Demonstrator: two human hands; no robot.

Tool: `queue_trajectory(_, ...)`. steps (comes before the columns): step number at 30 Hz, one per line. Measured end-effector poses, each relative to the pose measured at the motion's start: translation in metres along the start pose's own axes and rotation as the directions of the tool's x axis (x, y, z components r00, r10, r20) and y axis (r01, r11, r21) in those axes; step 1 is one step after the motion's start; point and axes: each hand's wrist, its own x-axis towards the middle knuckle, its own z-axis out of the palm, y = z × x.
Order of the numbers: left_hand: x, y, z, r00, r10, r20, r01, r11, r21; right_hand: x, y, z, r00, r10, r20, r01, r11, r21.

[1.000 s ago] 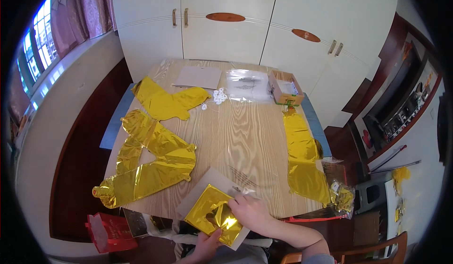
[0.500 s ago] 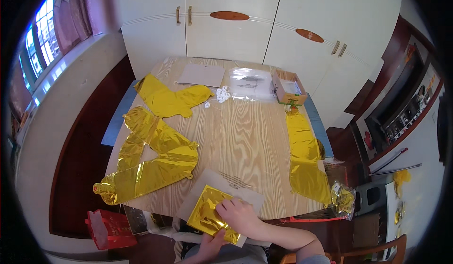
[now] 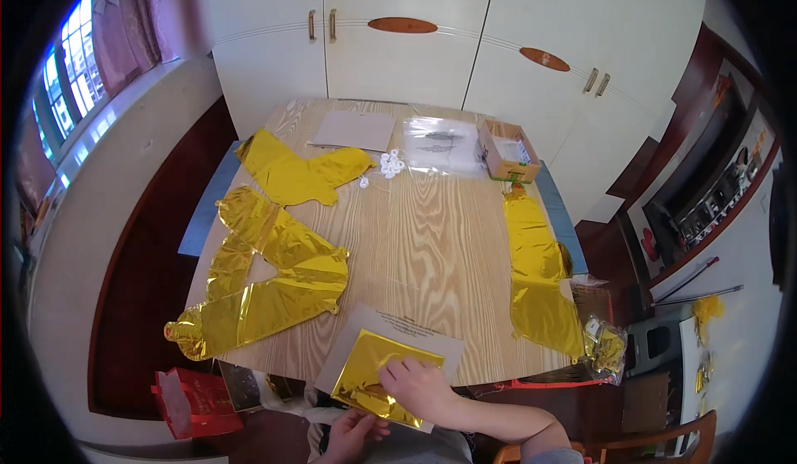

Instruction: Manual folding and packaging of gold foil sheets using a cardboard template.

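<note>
A folded gold foil balloon [image 3: 378,364] lies on a grey-beige card [image 3: 340,349] at the table's near edge. My left hand [image 3: 353,437] grips the near left edge of the foil and card, its thumb and fingers closed there. On the right part of the foil rests my right hand [image 3: 418,388], fingers bent together with the tips against the shiny surface. Exactly what those fingertips pinch is hidden. A clear film seems to lie around the card, with printing near its far edge.
Flat gold foil balloons spread on the left, one with an opening [image 3: 278,273] and one behind it [image 3: 299,169]; another lies right [image 3: 540,273]. White rings [image 3: 391,163], a card [image 3: 355,130], clear bags [image 3: 444,147] and a box [image 3: 510,153] stand at the back.
The foil looks flatter and wider on the card. My right fingers have curled and shifted slightly; my left hand has moved a little to the left along the near edge.
</note>
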Motion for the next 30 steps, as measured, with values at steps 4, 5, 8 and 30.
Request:
queue_trajectory(4,0.004,0.007,0.012,0.998,0.011,-0.069,-0.013,1.000,-0.021,-0.002,-0.007,0.005,1.000,-0.019,-0.022,0.020,0.999,0.037)
queue_trajectory(5,0.006,0.009,0.015,0.998,0.007,-0.067,-0.010,0.999,-0.039,-0.003,-0.008,0.006,0.999,-0.020,-0.029,0.021,0.999,0.050)
queue_trajectory(8,0.012,0.010,0.020,0.998,0.010,-0.056,-0.015,0.997,-0.079,-0.004,-0.009,0.004,0.999,-0.031,0.008,0.031,1.000,0.002)
queue_trajectory(30,0.029,0.003,0.036,0.992,0.110,-0.061,-0.122,0.956,-0.266,-0.015,-0.011,0.001,1.000,0.018,-0.012,-0.015,0.985,0.170)
